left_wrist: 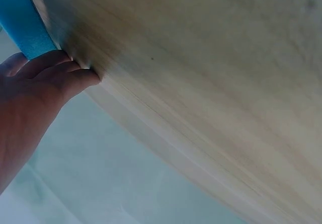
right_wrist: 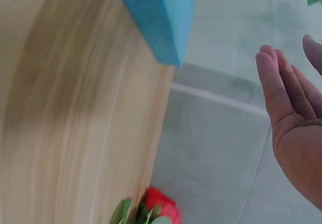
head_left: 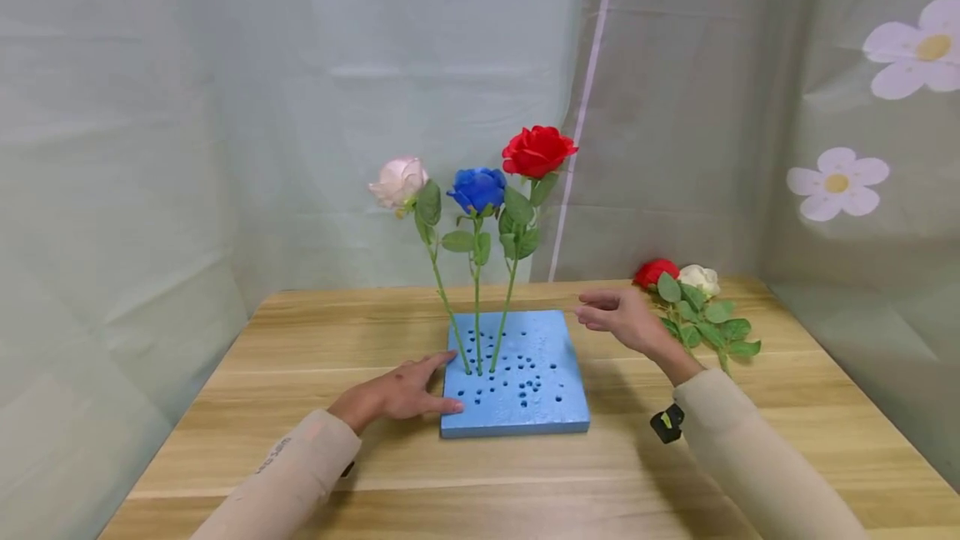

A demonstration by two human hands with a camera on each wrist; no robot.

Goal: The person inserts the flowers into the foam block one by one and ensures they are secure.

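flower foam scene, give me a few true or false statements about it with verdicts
1. Three roses stand in the blue foam block. True.
2. The left hand holds a rose stem. False: it rests flat against the block's left edge.
3. The right hand is open and holds nothing. True.
4. The red rose in the block is the shortest. False: it stands tallest.
5. Two spare roses lie on the table at the right. True.

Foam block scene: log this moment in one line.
left hand flat against foam block | right hand open, empty, above table | three roses standing in block | spare roses lying right
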